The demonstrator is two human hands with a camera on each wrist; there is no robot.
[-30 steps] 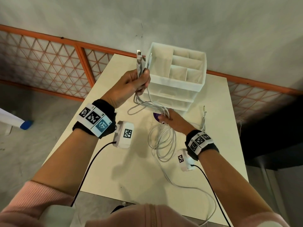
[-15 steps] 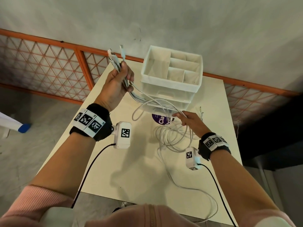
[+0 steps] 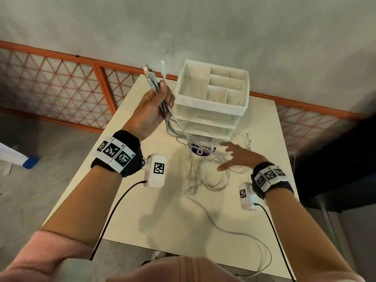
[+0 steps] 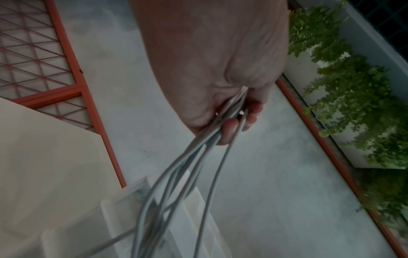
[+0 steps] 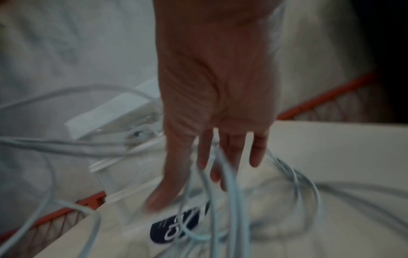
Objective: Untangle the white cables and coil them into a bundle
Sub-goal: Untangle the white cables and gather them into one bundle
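Note:
My left hand is raised beside the organiser and grips several white cables just below their plugs; the left wrist view shows curled fingers round the strands. From there the cables drop to loose loops on the table. My right hand hovers over the loops with its fingers spread and straight. In the right wrist view, strands run between those spread fingers; the view is blurred. One long strand trails towards the table's near right edge.
A white drawer organiser with open top compartments stands at the back of the cream table. A purple label lies under the cables. More cable ends lie right of the organiser. An orange lattice railing runs behind.
My left hand has stayed raised with the cable ends. The right hand has let go of the strands it pinched and now has its fingers spread over the loops.

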